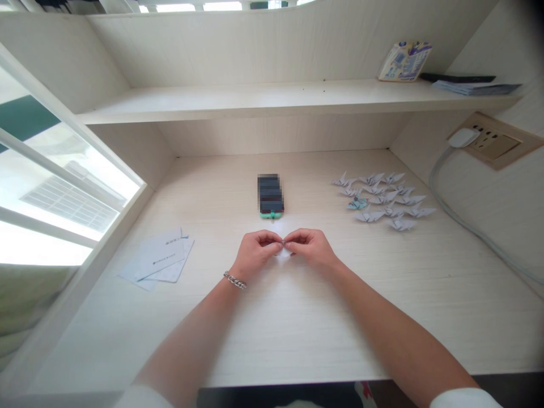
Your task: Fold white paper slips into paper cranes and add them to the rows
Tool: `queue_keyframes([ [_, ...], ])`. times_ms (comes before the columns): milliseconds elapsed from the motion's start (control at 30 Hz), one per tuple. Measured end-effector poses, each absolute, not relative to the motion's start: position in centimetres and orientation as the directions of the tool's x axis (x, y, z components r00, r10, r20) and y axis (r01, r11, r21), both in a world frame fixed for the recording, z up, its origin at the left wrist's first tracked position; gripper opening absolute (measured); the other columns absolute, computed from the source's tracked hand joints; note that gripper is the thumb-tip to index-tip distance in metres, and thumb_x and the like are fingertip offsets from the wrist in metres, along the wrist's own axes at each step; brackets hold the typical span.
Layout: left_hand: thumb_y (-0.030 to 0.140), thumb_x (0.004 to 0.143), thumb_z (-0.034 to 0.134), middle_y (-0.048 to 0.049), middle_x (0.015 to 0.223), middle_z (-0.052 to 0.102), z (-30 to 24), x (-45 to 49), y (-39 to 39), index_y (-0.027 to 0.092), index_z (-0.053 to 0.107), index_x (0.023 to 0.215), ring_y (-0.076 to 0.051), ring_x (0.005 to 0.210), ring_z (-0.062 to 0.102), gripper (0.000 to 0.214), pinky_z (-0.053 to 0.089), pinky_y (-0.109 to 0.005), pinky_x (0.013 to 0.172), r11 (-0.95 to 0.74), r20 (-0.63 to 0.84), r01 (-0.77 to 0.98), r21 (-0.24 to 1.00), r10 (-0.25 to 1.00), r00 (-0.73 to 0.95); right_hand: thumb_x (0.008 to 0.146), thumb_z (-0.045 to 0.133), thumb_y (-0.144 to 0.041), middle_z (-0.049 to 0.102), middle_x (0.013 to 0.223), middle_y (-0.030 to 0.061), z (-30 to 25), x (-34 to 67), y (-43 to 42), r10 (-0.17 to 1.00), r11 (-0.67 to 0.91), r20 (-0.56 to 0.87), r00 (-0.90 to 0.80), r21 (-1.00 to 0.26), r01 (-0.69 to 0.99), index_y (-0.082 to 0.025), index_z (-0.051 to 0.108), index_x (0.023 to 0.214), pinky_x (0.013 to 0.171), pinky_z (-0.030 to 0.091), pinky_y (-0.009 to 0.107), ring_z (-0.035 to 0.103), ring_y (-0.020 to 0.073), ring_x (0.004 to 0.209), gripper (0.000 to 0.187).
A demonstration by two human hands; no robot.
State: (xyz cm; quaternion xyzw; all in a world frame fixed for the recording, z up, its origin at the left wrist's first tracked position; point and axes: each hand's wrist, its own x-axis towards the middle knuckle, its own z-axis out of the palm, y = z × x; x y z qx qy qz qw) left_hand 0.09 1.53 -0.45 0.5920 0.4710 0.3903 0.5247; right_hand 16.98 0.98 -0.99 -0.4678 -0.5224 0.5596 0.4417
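Observation:
Over the middle of the desk, my left hand (260, 249) and my right hand (309, 246) meet fingertip to fingertip. Both pinch a small piece of white paper (283, 252), most of it hidden behind the fingers. Its exact folded shape cannot be made out. A chain bracelet (235, 280) circles my left wrist. Just beyond my hands lies a phone (271, 195) with a green lower edge, its screen blurred. Off to the right, several white folded paper cranes (383, 198) stand in rows, with one blue patterned crane (357, 202) among them.
Loose white paper sheets (165, 258) lie at the left. A shelf (238, 102) spans the back, carrying a colourful packet (405, 60) and a stack of papers (476, 88). A white plug (464, 137) sits in the wall socket (499, 140), its cable (467, 229) running along the right side.

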Motion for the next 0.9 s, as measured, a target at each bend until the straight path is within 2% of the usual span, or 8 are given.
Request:
queue_keyframes([
  [167,0.016,0.067,0.061,-0.0035,0.072,0.066,0.0,0.13,1.36,0.014,0.067,0.073,-0.013,0.066,0.058,0.009,0.046,-0.022,0.061,-0.015,-0.011,0.103,0.995,0.97,0.241,0.06,0.07,-0.023,0.065,0.064,0.0008,-0.93,16.93,0.89,0.982,-0.102,-0.085,-0.166,-0.99,-0.097,-0.018,0.071,0.073,0.055,0.051,0.026,0.058,0.0133,0.061,0.014],
  [400,0.016,0.068,0.06,-0.0042,0.078,0.067,-0.05,0.0,1.35,0.015,0.067,0.074,-0.014,0.073,0.06,0.009,0.047,-0.024,0.067,-0.069,0.03,0.152,0.986,0.969,0.245,0.061,0.07,-0.024,0.065,0.065,0.0016,-1.09,16.91,0.87,0.987,-0.074,-0.062,-0.15,-0.995,-0.072,-0.018,0.071,0.073,0.056,0.052,0.027,0.058,0.0135,0.061,0.014],
  [633,0.02,0.07,0.061,-0.0041,0.08,0.068,0.08,0.07,1.03,0.017,0.067,0.075,-0.016,0.076,0.063,0.009,0.049,-0.027,0.072,-0.157,0.097,0.251,0.955,0.967,0.235,0.067,0.067,-0.033,0.065,0.074,0.0031,-0.92,17.2,0.85,0.969,-0.106,-0.087,-0.232,-0.992,-0.069,-0.017,0.069,0.078,0.06,0.052,0.027,0.059,0.0153,0.069,0.02],
  [733,0.023,0.07,0.062,-0.004,0.079,0.069,0.11,0.16,0.87,0.017,0.067,0.076,-0.016,0.076,0.063,0.01,0.05,-0.027,0.072,-0.193,0.13,0.283,0.939,0.965,0.228,0.069,0.065,-0.037,0.066,0.075,0.0038,-0.85,17.27,0.84,0.967,-0.118,-0.108,-0.23,-0.993,-0.029,-0.017,0.069,0.078,0.061,0.051,0.028,0.06,0.0164,0.071,0.022],
  [900,0.027,0.07,0.064,-0.0051,0.08,0.068,-0.14,0.15,0.94,0.016,0.066,0.077,-0.017,0.076,0.063,0.012,0.052,-0.027,0.07,-0.176,0.12,0.242,0.954,0.966,0.227,0.07,0.065,-0.034,0.068,0.077,0.0054,-0.75,17.43,0.92,0.97,-0.026,-0.045,-0.24,-0.996,0.082,-0.016,0.069,0.08,0.067,0.049,0.029,0.061,0.0179,0.073,0.021],
])
